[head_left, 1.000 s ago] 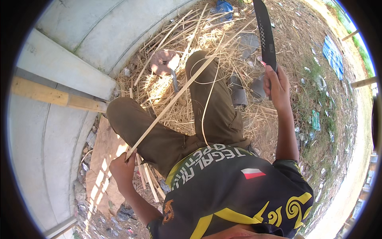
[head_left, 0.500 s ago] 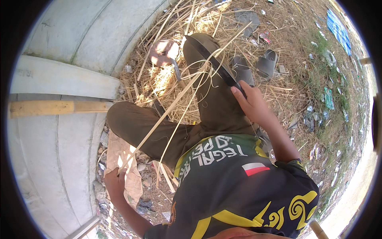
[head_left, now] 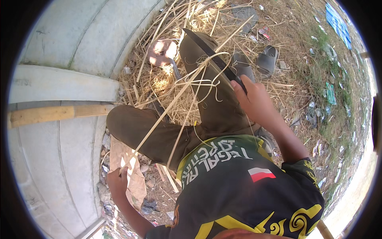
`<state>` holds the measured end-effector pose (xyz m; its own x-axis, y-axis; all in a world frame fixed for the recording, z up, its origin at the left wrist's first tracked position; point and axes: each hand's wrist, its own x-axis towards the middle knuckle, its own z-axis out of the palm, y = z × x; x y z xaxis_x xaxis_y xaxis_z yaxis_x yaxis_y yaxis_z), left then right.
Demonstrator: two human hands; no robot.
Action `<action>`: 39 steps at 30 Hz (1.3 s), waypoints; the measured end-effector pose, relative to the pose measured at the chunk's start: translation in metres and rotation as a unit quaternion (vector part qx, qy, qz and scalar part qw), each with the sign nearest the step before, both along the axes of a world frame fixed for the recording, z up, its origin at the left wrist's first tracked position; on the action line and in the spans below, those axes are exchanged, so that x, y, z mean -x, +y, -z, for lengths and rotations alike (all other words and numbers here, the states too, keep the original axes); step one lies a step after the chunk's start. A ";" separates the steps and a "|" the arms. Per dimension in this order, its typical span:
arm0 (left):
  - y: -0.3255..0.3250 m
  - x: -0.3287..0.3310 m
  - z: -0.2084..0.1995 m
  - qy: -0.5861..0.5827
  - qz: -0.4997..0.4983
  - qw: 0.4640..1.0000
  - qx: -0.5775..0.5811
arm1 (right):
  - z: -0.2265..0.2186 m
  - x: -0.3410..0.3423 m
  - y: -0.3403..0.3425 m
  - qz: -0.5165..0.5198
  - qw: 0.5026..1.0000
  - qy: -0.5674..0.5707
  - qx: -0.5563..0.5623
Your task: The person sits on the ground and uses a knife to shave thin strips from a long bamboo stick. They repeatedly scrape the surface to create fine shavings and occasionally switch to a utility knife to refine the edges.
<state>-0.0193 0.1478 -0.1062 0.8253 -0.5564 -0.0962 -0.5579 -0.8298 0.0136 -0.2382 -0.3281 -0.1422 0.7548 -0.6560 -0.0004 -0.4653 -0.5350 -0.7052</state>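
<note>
My left hand, at the lower left beside the wall, is closed on the near end of a long, pale bamboo strip. The strip slants up and away to the right, over my legs. In my right hand is the handle of a long knife with a dark blade, its tip pointing far left. Blade and strip cross above my raised right knee. Thin curled shavings hang around the crossing, and a narrow sliver trails down toward my shirt.
Pale wall panels with a bamboo pole close off the left side. Cut strips and shavings litter the ground ahead, around a brownish round object. Grey sandals lie right of my knee. A blue sheet lies far right.
My right hand and the knife handle have shifted slightly right. The curled shavings at the crossing hang a little lower and more spread out. My left hand still grips the strip's end.
</note>
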 end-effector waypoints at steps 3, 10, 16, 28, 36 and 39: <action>0.014 0.001 0.000 -0.006 -0.004 0.999 0.051 | -0.025 0.004 0.003 0.016 0.996 -0.077 -0.028; 0.005 0.002 -0.005 0.086 -0.068 0.994 0.019 | -0.026 0.010 0.010 0.072 0.966 -0.225 -0.105; -0.002 0.005 -0.005 0.115 -0.055 0.992 0.012 | -0.003 0.007 0.003 0.018 0.994 -0.098 -0.037; -0.002 0.014 0.018 0.155 -0.065 0.985 0.035 | -0.004 0.022 0.009 0.035 0.964 -0.261 -0.038; -0.004 0.014 0.015 0.147 -0.063 0.987 0.015 | -0.011 0.018 -0.016 0.010 0.946 0.012 -0.325; -0.015 0.014 0.014 0.131 -0.047 0.990 0.021 | -0.043 0.023 -0.012 0.062 0.922 -0.102 -0.368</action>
